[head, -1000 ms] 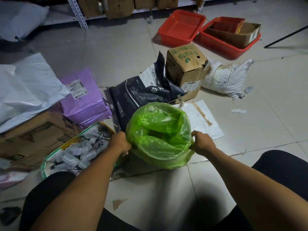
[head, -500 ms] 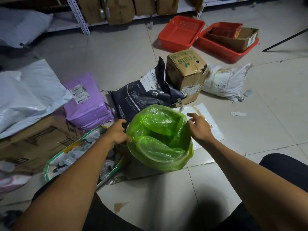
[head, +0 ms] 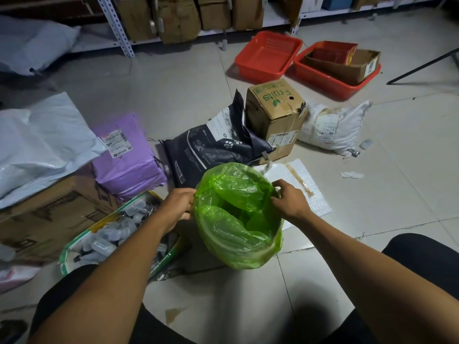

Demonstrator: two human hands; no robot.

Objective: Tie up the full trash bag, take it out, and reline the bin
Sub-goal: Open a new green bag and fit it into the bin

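Observation:
A translucent green trash bag point(head: 236, 234) lines a small round bin on the tiled floor in front of me, its edge folded over the rim so the bin itself is almost fully covered. The bag hangs loose and crumpled inside. My left hand point(head: 177, 206) pinches the bag's edge at the left side of the rim. My right hand point(head: 289, 198) grips the bag's edge at the right rear of the rim, fingers curled into the plastic.
Left of the bin lies an open pack of small plastic bottles point(head: 111, 237). Behind it are a dark pet-food bag point(head: 211, 150), a cardboard "Fruits" box point(head: 275, 112), a purple parcel point(head: 126, 155) and a white sheet point(head: 298, 180). Red baskets point(head: 268, 55) sit near shelving.
Both hands have climbed from the sides of the bin to the bag's upper edge. My right hand has moved to the rear right rim and closed on the plastic.

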